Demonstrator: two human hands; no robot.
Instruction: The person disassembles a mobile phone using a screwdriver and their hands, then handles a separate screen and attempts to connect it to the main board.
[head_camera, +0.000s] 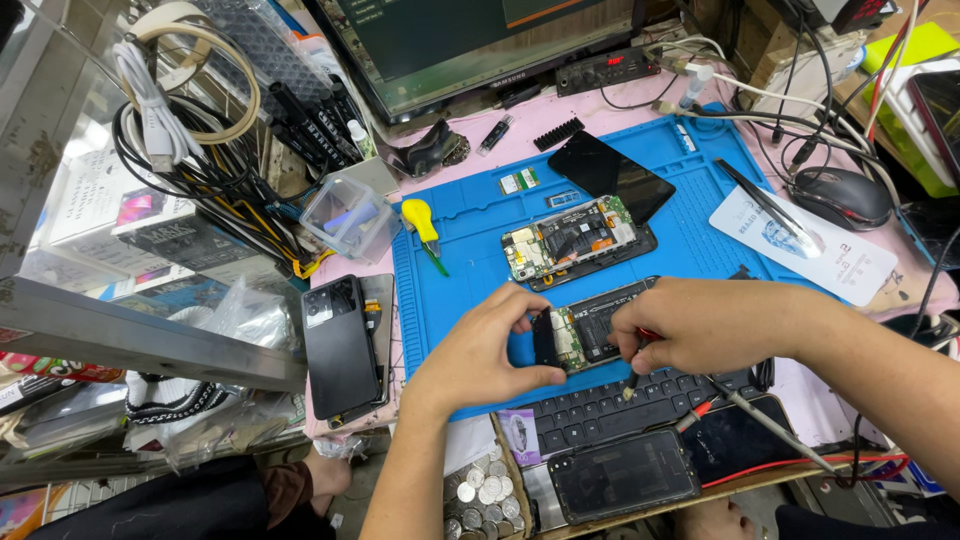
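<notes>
Head view: my left hand (480, 352) pinches the opened phone (585, 332) on the blue mat (470, 225); my right hand (700, 325) grips a screwdriver (632, 380). Back cover off, board still seated.

An opened phone (590, 325) with its back cover off is lying flat and slightly tilted at the near edge of the blue mat (690, 230), exposing a green circuit board and dark shielding. Its left end is being pinched between fingers (530, 322) while its right end is sitting under the other hand. A thin tool (633, 378), possibly a screwdriver, is poking out just below it.
</notes>
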